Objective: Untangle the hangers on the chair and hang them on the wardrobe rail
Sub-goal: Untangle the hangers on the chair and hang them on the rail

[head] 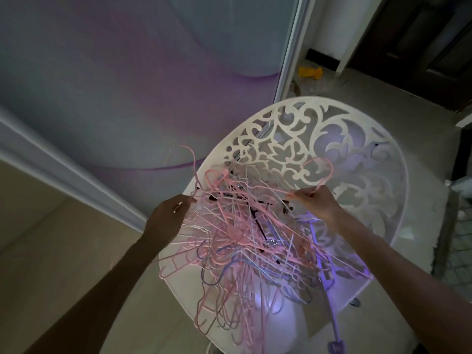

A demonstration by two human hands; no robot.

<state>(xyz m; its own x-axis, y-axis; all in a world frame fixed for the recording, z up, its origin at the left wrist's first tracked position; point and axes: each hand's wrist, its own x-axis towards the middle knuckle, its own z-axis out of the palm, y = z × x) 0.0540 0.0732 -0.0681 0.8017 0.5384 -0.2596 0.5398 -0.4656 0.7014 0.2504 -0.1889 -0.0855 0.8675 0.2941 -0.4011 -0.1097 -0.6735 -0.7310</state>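
Note:
A tangled heap of thin pink, lilac and black hangers [250, 241] fills the seat of a white chair with a cut-out scroll-pattern back [339, 152]. My left hand [169, 215] pinches a pink hanger [195, 175] at the heap's left edge, its hook curving up past the chair. My right hand [315, 200] pinches another pink hanger below its hook [322, 167], lifted above the heap in front of the chair back. The wardrobe rail is out of view.
A wardrobe sliding door with a purple swirl [132, 80] stands to the left behind the chair, its pale frame [291, 60] running up. A yellow object [310, 72] lies on the tiled floor beyond. A dark doorway [421, 42] is at the top right.

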